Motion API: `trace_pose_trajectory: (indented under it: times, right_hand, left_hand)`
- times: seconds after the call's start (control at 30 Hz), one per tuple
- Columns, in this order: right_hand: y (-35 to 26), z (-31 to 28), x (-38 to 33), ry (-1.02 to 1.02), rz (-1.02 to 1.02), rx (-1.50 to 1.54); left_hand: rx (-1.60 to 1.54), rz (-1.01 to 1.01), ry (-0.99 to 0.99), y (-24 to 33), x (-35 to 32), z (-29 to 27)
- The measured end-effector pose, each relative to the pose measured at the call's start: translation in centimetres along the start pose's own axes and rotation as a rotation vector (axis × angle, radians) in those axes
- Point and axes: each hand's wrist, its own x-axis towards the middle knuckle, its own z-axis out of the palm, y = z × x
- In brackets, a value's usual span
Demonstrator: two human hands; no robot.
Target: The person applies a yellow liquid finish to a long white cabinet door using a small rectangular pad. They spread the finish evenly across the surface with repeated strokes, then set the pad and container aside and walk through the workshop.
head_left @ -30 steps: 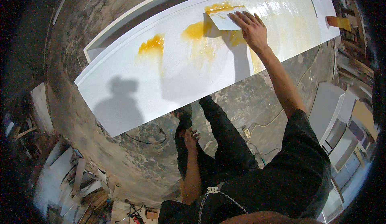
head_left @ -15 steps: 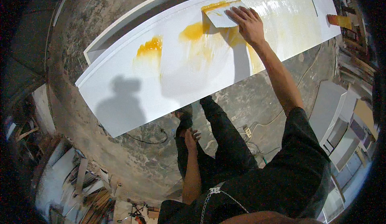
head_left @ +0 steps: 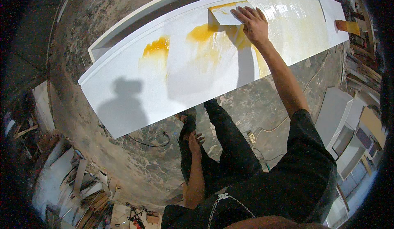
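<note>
A long white panel (head_left: 127, 66) lies in front of me. My right hand (head_left: 255, 27) reaches to its far side, fingers closed on a flat white rectangular spreader (head_left: 227, 17). Yellow glue-like liquid coats the spreader's far edge. The spreader is tilted over the panel; its exact contact is hard to make out. Left of it, two thick yellow patches, one nearer (head_left: 201, 32) and one farther left (head_left: 157, 45), trail thin streaks. To the right a wet, pale yellow film (head_left: 293, 21) covers the panel. My left hand (head_left: 195, 143) hangs beside my left leg, holding nothing, its fingers apart.
An amber-coloured container (head_left: 348, 27) sits at the panel's right end. Beyond the far edge runs a pale curved frame (head_left: 123, 25). Cables (head_left: 283, 126) and a socket (head_left: 251, 138) lie on the floor. Board scraps (head_left: 82, 179) pile up at lower left, panels (head_left: 342, 118) at right.
The spreader's tilt has changed slightly in my right hand, and its face shows less yellow. The whole view has shifted a little; my left hand stays by my leg.
</note>
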Motion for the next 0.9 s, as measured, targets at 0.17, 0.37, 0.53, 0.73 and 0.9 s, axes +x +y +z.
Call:
trace_pose_trajectory:
  times: [0.17,0.37,0.53,0.73,0.9]
  right_hand:
    - [0.2,0.4,-0.6,-0.003,-0.024,-0.004]
    - [-0.5,0.2,0.3,0.015,-0.019,0.01]
    - [0.0,-0.3,-2.5,-0.016,-0.025,0.035]
    - [-9.6,-4.9,-11.6,-0.149,-0.257,0.247]
    - [-9.6,-6.7,-11.8,-0.124,-0.504,0.261]
  left_hand:
    - [0.062,0.007,0.017,-0.1,0.1,-0.2]
    - [-0.056,0.033,-0.047,-1.2,0.8,-1.1]
    - [0.061,0.008,0.001,-0.2,0.3,0.2]
    - [0.112,0.033,-0.011,-0.6,0.3,-0.1]
    - [0.069,0.084,-0.022,-0.5,-0.4,-0.2]
